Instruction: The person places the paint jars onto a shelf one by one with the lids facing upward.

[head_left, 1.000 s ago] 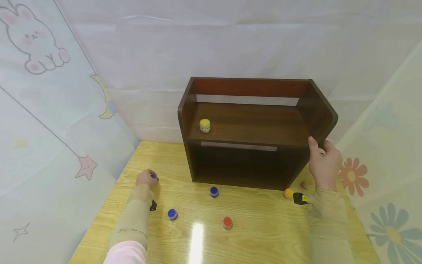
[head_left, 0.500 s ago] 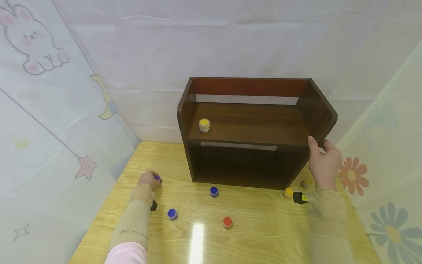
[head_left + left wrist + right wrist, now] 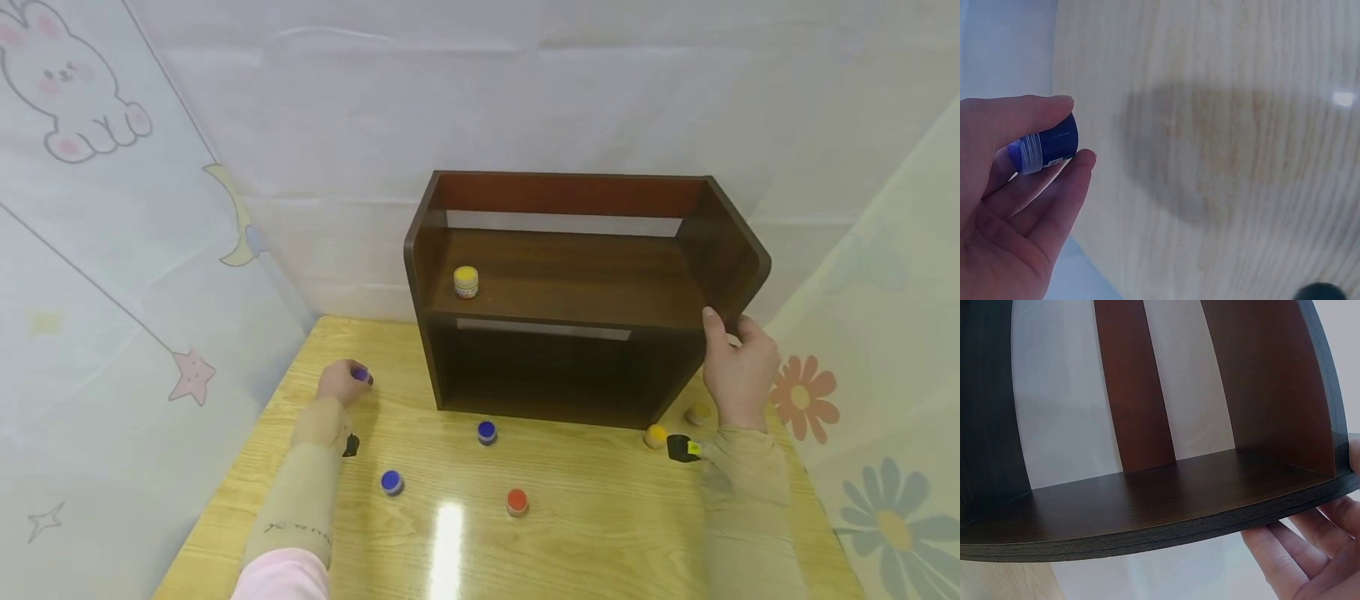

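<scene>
My left hand [image 3: 340, 383] pinches a small paint jar with a blue-purple lid [image 3: 1059, 140] between thumb and fingers, above the left part of the table. In the left wrist view, the jar lies on its side in the grip. My right hand [image 3: 738, 375] grips the right side panel of the dark brown two-tier shelf [image 3: 570, 321], thumb on the front edge. In the right wrist view, its fingers [image 3: 1275, 556] are curled behind that panel. A yellow-lidded paint jar [image 3: 466, 282] stands at the left of the upper tier.
Two blue-lidded jars [image 3: 487, 432] and a red-lidded jar [image 3: 517, 502] stand on the wooden table [image 3: 585, 533] before the shelf. Two yellow-lidded jars [image 3: 656, 437] are near the right wrist. White cloth walls [image 3: 337, 125] close off the back and sides.
My left hand has moved right and then away from me, with the blue-lidded jar now up off the table. The right hand keeps its grip on the shelf.
</scene>
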Motion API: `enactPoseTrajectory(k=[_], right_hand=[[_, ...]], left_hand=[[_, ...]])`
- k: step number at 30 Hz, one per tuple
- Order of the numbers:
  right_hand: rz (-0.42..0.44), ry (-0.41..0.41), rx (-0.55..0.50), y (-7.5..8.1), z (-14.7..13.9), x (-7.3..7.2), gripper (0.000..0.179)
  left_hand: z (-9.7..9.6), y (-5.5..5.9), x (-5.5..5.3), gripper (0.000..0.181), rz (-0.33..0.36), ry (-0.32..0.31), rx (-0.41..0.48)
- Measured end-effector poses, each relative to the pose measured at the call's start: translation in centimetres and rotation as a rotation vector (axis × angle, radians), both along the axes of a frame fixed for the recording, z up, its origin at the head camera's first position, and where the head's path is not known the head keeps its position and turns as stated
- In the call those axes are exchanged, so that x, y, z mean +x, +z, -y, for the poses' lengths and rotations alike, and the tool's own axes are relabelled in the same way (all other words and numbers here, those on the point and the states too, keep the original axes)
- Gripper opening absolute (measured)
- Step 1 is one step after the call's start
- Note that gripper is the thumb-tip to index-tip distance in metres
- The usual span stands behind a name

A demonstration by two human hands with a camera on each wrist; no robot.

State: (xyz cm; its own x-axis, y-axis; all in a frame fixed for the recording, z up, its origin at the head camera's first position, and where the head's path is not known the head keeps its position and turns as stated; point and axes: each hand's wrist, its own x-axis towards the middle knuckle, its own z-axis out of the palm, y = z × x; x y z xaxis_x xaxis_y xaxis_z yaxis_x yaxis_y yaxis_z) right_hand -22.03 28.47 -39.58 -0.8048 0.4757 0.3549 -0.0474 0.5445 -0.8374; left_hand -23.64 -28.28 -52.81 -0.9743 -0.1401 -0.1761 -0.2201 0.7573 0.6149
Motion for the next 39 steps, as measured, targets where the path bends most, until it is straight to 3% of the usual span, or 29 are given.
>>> enactPoseTrajectory(k=[5,12,24,39], right_hand=[[-0.005,0.004,-0.002,0.0,0.1,0.0,0.046],[-0.019,0.002,-0.013,0.2,0.2,0.2,0.044],[-0.007,0.002,-0.019,-0.1,0.1,0.2,0.046],[0.01,0.005,-0.011,-0.2,0.0,0.0,0.046]], left_hand=[[-0.4,0.9,-0.5,0.038,-0.051,-0.012,-0.01],[-1.7,3.4,-0.5,0.038,-0.085,-0.02,0.007],[-2.4,5.6,-1.4,0.044,-0.169,-0.009,0.024],[-3.8,9.6,-1.4,0.036,-0.312,0.002,-0.013]])
